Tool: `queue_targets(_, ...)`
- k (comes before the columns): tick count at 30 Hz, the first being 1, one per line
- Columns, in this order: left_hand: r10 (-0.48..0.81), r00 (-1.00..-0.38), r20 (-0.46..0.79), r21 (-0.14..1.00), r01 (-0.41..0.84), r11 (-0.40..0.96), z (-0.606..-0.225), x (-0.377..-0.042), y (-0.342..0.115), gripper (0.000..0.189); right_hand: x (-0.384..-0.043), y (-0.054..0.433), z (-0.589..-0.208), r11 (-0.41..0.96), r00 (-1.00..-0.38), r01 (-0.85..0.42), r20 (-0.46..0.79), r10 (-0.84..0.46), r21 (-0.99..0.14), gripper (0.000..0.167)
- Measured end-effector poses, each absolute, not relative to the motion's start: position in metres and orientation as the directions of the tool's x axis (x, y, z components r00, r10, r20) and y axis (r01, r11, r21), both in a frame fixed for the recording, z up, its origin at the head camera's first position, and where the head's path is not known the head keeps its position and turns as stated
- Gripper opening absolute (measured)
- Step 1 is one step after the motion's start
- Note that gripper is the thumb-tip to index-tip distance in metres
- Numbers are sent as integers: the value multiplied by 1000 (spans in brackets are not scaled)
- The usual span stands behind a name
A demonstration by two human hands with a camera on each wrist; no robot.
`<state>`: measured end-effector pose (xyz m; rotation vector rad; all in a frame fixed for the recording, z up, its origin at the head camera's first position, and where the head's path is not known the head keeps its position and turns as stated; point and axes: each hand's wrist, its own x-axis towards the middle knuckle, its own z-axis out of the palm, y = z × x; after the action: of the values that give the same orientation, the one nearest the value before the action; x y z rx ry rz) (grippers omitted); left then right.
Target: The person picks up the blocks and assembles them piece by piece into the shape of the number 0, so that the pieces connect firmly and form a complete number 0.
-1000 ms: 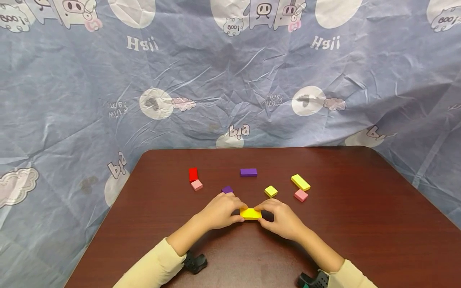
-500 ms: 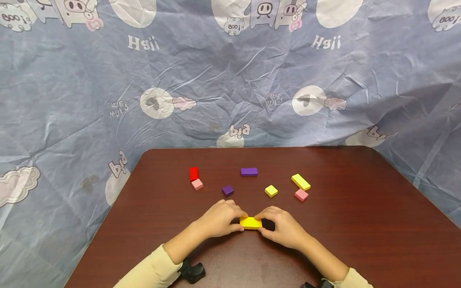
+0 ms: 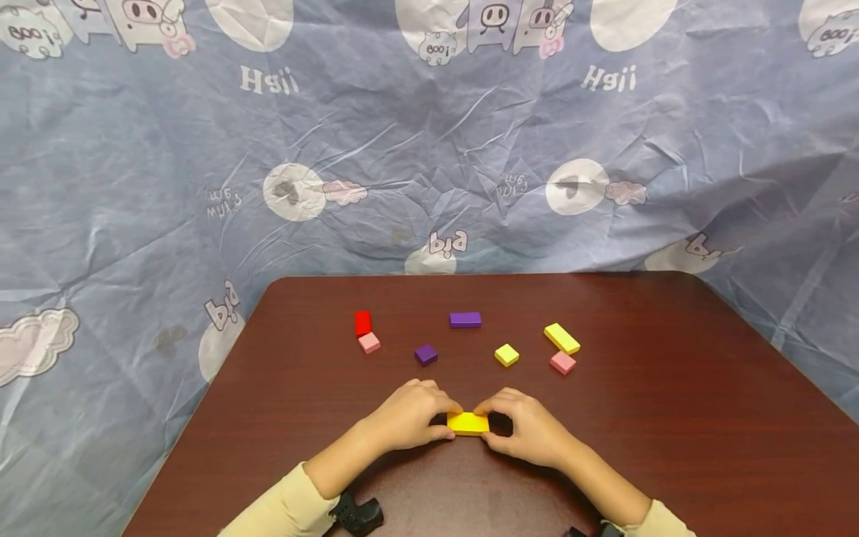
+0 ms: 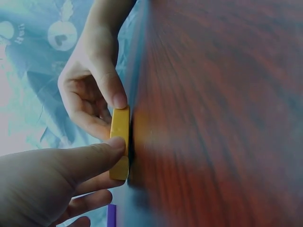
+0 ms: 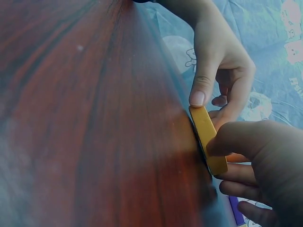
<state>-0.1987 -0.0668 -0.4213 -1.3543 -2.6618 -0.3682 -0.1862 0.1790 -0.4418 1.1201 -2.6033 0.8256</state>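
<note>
While left hand (image 3: 414,415) and right hand (image 3: 529,428) pinch ends of yellow block (image 3: 467,424), at or just above table (image 3: 644,388), nearer than other blocks (image 3: 506,355), best match pressure, hold block level.

The held yellow block (image 3: 467,424) is plain and bright. Taking it as the clock's centre: toward 10 o'clock, a red block (image 3: 363,323) and a pale pink block (image 3: 370,343); at 11, a dark purple block (image 3: 426,355); at 12, a violet block (image 3: 465,320); at 1, a lemon block (image 3: 506,354); toward 2, a second lemon block (image 3: 561,338) and a coral-pink block (image 3: 562,363). The table (image 3: 671,388) is reddish brown with darker grain. At 12 o'clock beyond it, the backdrop (image 3: 429,134) is grey-blue, printed with white circles (image 3: 634,22), white lettering (image 3: 253,80) and pink clouds (image 3: 345,192). The sleeves (image 3: 288,492) at 8 and 4 o'clock are cream.
</note>
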Motion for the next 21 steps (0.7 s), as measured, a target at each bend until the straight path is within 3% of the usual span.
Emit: queue_targets(21,774,-584,243,164,811,561,-427,-197,-65,29,-191,185,-443,535,-698,-713,386,-603,-453,25)
